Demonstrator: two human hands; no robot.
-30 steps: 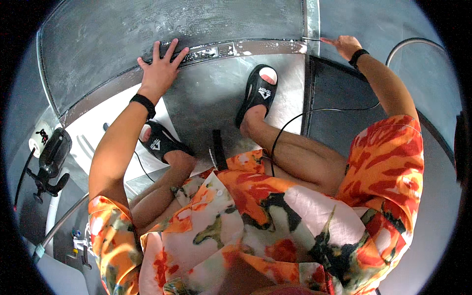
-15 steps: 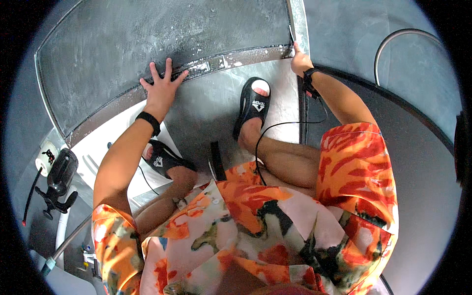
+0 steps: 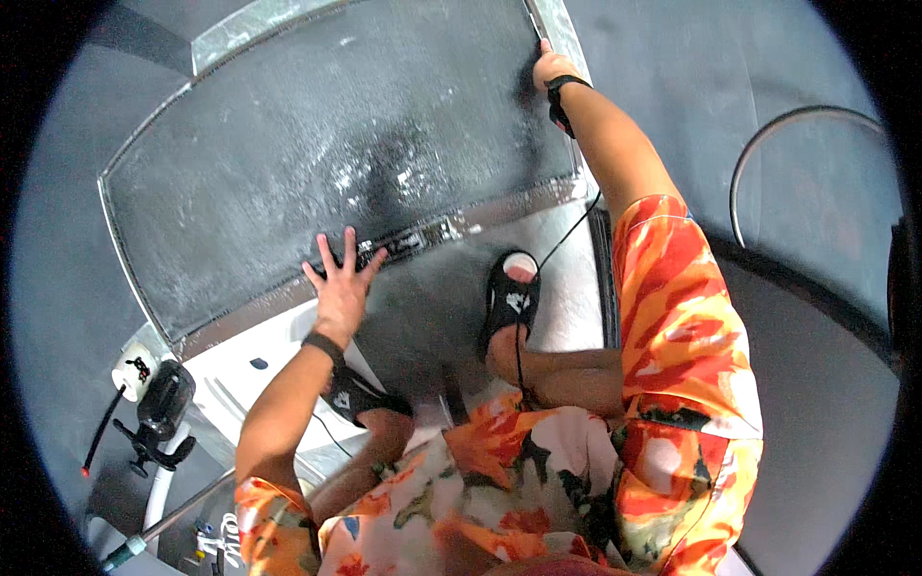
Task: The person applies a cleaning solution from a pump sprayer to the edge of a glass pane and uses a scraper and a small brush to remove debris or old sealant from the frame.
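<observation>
A large dark grey panel (image 3: 250, 173) with a wet, streaked surface and a thin pale border lies in front of me. My left hand (image 3: 343, 293) rests with fingers spread at the panel's near edge, fingertips touching the dark surface by a strip of wet, shiny patches (image 3: 418, 238). My right hand (image 3: 555, 72) is closed at the far part of the panel's right border, with one digit pointing along it. A thin strip shows just beyond that fingertip; whether the hand holds a tool is hidden. Both wrists wear black bands.
At the left are a black pump sprayer (image 3: 165, 398), a white canister (image 3: 133, 372) with a black tube, and a metal pole (image 3: 197, 504). A curved metal tube (image 3: 738, 187) stands right. A thin black cord (image 3: 574, 228) runs past my sandalled feet.
My right hand has slid away from me along the panel's right border, from its near corner. My left hand stays spread at the near edge. The view has shifted, showing more of the panel.
</observation>
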